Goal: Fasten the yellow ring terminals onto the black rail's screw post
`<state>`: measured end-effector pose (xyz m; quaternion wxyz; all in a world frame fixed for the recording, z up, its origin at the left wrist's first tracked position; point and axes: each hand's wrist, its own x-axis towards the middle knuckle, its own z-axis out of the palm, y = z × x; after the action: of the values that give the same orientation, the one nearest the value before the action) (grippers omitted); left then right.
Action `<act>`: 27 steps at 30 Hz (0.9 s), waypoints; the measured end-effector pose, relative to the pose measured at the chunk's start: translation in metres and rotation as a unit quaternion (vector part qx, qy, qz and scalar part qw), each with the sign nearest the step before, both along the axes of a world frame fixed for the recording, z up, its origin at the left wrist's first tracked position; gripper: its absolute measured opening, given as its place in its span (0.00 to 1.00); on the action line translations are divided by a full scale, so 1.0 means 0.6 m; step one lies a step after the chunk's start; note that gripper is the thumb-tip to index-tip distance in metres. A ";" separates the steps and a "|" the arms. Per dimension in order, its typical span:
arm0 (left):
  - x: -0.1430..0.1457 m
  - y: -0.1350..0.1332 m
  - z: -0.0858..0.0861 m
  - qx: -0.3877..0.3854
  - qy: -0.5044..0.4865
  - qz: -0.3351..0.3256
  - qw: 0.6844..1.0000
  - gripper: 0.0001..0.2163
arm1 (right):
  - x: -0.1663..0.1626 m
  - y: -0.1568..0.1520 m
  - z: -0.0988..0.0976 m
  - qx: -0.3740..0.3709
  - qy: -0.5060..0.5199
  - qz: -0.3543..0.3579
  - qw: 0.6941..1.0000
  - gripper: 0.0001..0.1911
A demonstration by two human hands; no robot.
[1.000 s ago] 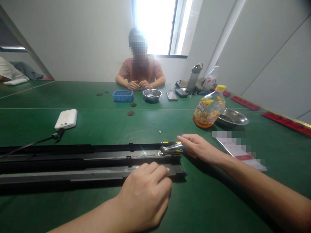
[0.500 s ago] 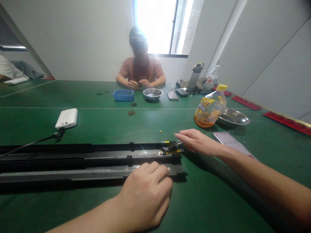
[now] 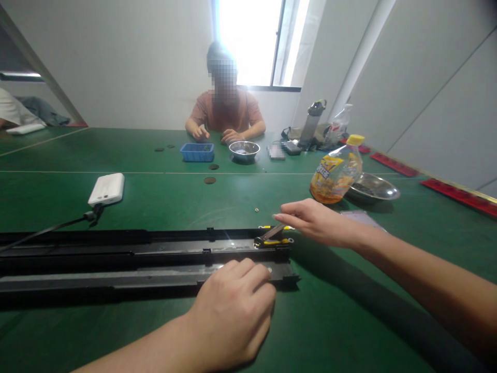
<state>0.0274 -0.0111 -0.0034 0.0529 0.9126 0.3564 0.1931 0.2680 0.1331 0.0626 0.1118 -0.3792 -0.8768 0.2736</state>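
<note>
Two long black rails (image 3: 171, 274) lie side by side, running from the left edge to the middle of the table. My left hand (image 3: 235, 311) is closed over the right part of the nearer rail, its fingertips hidden behind the knuckles. In my right hand (image 3: 310, 220) is a metal wrench (image 3: 274, 232), slanting down to the left. The wrench's head sits at a small nut (image 3: 258, 242) in the farther rail. Yellow-sleeved ring terminals (image 3: 286, 241) lie around that rail's right end. A small brass nut (image 3: 257, 210) rests on the table beyond.
A white power bank (image 3: 106, 189) with a black cable stands left. Behind my right hand are a juice bottle (image 3: 336, 173), a steel bowl (image 3: 378, 187) and a partly covered phone (image 3: 365, 218). Across the table, a person sits behind a blue tray (image 3: 197, 153) and a smaller bowl (image 3: 244, 150).
My right hand has swung slightly left and up, turning the wrench; its forearm covers more of the phone. My left hand has stayed put. The person opposite has moved their hands apart.
</note>
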 end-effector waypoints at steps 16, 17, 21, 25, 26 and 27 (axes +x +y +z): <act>-0.001 0.000 0.005 0.000 0.003 -0.002 1.000 0.04 | 0.004 -0.021 -0.034 -0.095 0.036 -0.104 0.989 0.31; -0.001 0.000 0.006 0.001 0.003 -0.002 1.000 0.04 | 0.006 -0.025 -0.038 -0.109 0.041 -0.113 0.987 0.31; -0.001 -0.001 0.005 -0.003 0.001 -0.005 1.000 0.04 | 0.013 -0.042 -0.057 -0.182 0.064 -0.146 0.970 0.32; 0.001 0.000 0.004 0.000 -0.004 -0.002 1.000 0.04 | 0.017 -0.058 -0.067 -0.230 0.090 -0.158 0.956 0.32; 0.001 0.000 0.004 0.001 -0.006 -0.001 1.000 0.04 | 0.017 -0.062 -0.068 -0.239 0.095 -0.160 0.953 0.32; 0.002 0.000 0.005 0.001 -0.007 -0.001 1.000 0.04 | 0.017 -0.066 -0.068 -0.248 0.099 -0.162 0.950 0.32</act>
<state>0.0283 -0.0109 -0.0006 0.0545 0.9118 0.3547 0.1998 0.2780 0.0938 0.0220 0.1435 -0.5033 -0.6925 0.4965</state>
